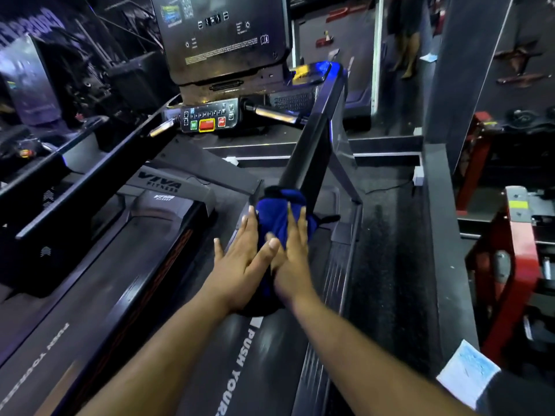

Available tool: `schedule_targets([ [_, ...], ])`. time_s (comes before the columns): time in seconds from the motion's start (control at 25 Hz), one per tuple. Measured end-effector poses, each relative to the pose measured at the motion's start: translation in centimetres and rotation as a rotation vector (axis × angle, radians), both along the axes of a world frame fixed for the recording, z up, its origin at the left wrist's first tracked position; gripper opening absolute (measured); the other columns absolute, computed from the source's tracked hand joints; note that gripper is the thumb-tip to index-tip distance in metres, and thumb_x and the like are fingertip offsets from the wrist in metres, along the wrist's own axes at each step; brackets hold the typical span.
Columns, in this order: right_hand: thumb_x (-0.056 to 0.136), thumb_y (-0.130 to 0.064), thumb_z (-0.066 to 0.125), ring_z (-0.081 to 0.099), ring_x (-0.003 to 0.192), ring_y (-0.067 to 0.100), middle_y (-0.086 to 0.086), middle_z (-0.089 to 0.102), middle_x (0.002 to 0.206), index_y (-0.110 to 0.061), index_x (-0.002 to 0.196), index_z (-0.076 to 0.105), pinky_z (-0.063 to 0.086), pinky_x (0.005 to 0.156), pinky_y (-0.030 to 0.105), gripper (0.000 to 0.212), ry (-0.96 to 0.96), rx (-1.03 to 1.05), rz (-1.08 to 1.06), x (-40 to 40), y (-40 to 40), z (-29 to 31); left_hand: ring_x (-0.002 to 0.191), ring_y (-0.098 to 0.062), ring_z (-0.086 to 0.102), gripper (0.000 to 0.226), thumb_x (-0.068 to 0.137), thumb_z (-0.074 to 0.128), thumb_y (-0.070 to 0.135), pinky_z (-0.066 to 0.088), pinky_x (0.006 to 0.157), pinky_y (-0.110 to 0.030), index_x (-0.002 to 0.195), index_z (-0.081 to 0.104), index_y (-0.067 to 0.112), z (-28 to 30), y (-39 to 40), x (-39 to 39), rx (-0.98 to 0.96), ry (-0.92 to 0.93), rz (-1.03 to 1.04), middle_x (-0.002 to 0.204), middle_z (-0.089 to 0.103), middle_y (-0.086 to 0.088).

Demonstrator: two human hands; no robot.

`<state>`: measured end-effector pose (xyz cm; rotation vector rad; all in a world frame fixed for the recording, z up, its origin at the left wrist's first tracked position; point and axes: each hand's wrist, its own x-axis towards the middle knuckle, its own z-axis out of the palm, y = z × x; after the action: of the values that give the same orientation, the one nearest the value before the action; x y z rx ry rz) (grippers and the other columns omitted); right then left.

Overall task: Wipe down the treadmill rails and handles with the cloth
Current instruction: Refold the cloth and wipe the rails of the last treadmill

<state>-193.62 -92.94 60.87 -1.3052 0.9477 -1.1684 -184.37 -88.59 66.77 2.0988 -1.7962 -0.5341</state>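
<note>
A blue cloth (277, 211) lies draped over the right rail (315, 139) of the treadmill, at its near end. My left hand (240, 265) presses flat on the cloth's left side, fingers straight. My right hand (292, 253) presses flat on its right side, with the two thumbs touching in the middle. The rail runs up and away to the console (222, 37), where a chrome handle (274, 113) juts out beside the button panel (208, 118). The cloth's lower part is hidden under my palms.
The treadmill belt (144, 265) stretches on the left, with a second treadmill's dark rail (75, 175) beyond it. A black raised floor edge (441, 235) borders the right side. Red gym equipment (516, 235) stands further right. A person's legs (407, 49) show at the far back.
</note>
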Motion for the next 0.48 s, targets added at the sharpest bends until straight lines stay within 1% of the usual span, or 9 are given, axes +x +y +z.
schedule_targets([
  [0.04,0.101,-0.038,0.05,-0.015,0.149,0.001,-0.02,-0.013,0.164,-0.05,0.151,0.011,-0.004,0.121,0.037,0.065,0.0,-0.022,0.023,-0.1,0.0,-0.4,0.147,0.009,-0.009,0.094,0.078,0.008,0.084,-0.018,0.12,-0.05,0.154,-0.017,0.035,0.2,-0.8,-0.2,0.006,0.006,0.007,0.159,-0.009,0.026],
  [0.08,0.099,-0.04,0.049,-0.015,0.15,0.003,-0.018,-0.014,0.164,-0.049,0.152,0.011,-0.004,0.122,0.041,0.065,0.03,-0.044,0.019,-0.1,-1.8,-0.5,0.149,0.006,-0.006,0.095,0.077,0.007,0.088,-0.018,0.12,-0.05,0.152,-0.02,0.037,0.3,-1.9,-0.4,0.017,0.006,0.013,0.162,-0.007,0.022],
  [0.16,0.096,-0.04,0.049,-0.011,0.152,0.011,-0.01,-0.012,0.166,-0.041,0.155,0.015,-0.001,0.123,0.051,0.067,0.151,-0.027,-0.013,0.2,-8.8,0.5,0.151,0.001,-0.003,0.098,0.072,0.005,0.094,-0.016,0.12,-0.051,0.148,-0.024,0.039,0.6,-4.1,-0.7,0.034,-0.018,0.017,0.166,-0.003,0.017],
  [0.24,0.099,-0.034,0.051,-0.007,0.153,0.016,-0.006,-0.008,0.167,-0.037,0.156,0.017,0.003,0.122,0.054,0.066,0.193,0.037,-0.032,-0.2,-14.2,2.0,0.151,0.001,-0.003,0.103,0.07,0.005,0.095,-0.016,0.12,-0.051,0.15,-0.022,0.037,0.9,-6.4,-1.1,0.047,-0.061,0.017,0.166,-0.001,0.015],
  [0.32,0.1,-0.033,0.05,-0.008,0.153,0.012,-0.009,-0.008,0.166,-0.038,0.156,0.015,0.003,0.123,0.051,0.066,0.139,0.036,-0.021,-0.4,-14.4,1.3,0.15,0.002,-0.005,0.103,0.072,0.006,0.093,-0.016,0.121,-0.051,0.153,-0.019,0.035,0.9,-8.1,-1.4,0.055,-0.1,0.009,0.166,-0.001,0.013],
  [0.4,0.099,-0.041,0.047,-0.013,0.15,0.002,-0.018,-0.011,0.165,-0.044,0.155,0.011,0.0,0.124,0.042,0.066,0.022,-0.043,0.011,-0.7,-10.5,-0.3,0.15,0.002,-0.003,0.1,0.073,0.005,0.093,-0.015,0.121,-0.05,0.152,-0.022,0.039,0.6,-9.3,-1.3,0.048,-0.126,-0.013,0.167,0.002,0.012],
  [0.44,0.098,-0.046,0.045,-0.016,0.148,-0.002,-0.023,-0.012,0.163,-0.048,0.154,0.01,-0.002,0.123,0.039,0.066,-0.006,-0.07,0.034,-1.0,-8.9,-1.1,0.151,0.001,-0.002,0.096,0.074,0.005,0.093,-0.015,0.121,-0.05,0.15,-0.024,0.042,0.6,-9.7,-1.3,0.045,-0.133,-0.027,0.166,0.004,0.012],
  [0.48,0.096,-0.048,0.044,-0.018,0.148,-0.002,-0.023,-0.014,0.163,-0.049,0.153,0.008,-0.004,0.122,0.038,0.067,-0.003,-0.086,0.046,-1.0,-9.3,-1.4,0.151,0.001,-0.002,0.094,0.074,0.005,0.093,-0.014,0.121,-0.05,0.149,-0.026,0.044,0.5,-10.1,-1.2,0.045,-0.132,-0.035,0.166,0.004,0.013],
])
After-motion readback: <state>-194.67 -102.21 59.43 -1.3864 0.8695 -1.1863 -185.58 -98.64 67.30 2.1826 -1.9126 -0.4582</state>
